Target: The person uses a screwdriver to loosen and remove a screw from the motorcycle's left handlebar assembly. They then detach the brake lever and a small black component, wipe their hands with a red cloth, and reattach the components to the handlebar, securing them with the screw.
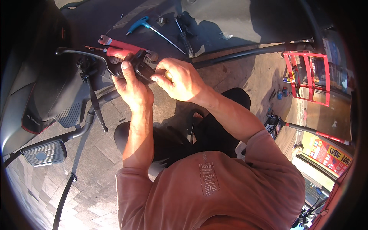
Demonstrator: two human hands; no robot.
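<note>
My left hand (134, 88) is wrapped round a black brake lever assembly (144, 69), its thumb on top. The long curved lever (86, 51) sticks out to the left. At the right end of the assembly my right hand (183, 79) is closed, thumb and fingers pinched. A bit of something yellow (168, 75) shows in that hand; the fingers hide the rest. Just beyond the assembly lie a red-handled screwdriver (116, 52) and a red open-end wrench (124, 45). Farther off are a blue-handled hex key (138, 25) and a black-handled tool (185, 38).
The tools lie on a dark flat surface (115, 25) edged by a black tube (245, 51). At left are a grey vehicle body (42, 101) and a ridged footrest (45, 154). A red rack (327, 76) and a jack-like tool (274, 124) stand at right.
</note>
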